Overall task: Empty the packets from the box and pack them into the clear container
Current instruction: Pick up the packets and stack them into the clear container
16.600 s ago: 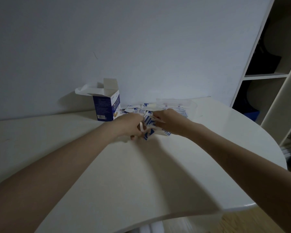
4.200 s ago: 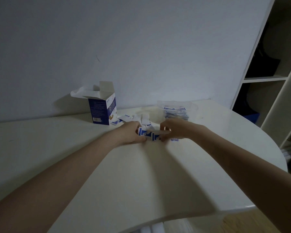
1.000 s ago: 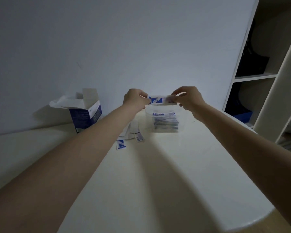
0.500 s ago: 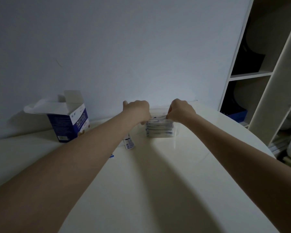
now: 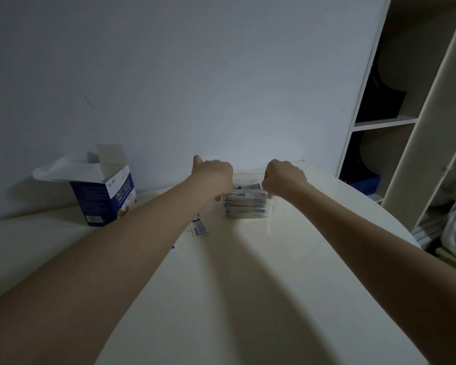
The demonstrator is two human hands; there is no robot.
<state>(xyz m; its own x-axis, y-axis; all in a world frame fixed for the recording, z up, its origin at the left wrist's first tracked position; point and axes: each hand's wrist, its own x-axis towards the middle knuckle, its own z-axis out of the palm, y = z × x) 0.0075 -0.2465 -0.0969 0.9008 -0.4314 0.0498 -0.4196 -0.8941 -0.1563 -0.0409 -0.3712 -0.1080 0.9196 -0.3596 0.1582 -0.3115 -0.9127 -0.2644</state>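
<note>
Flanking the clear container [image 5: 248,206] on the white table [image 5: 248,285], both hands' grip state unclear.

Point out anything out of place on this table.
A few loose packets lie on the table left of the clear container, partly hidden under the left forearm, not yet packed. The blue box stands open, flaps splayed. Nothing looks spilled or damaged.

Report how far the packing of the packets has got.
Done: the box stands open, and a stack of packets fills the clear container. In hand: both hands, left and right, are at its top. Left: loose packets on the table.
</note>
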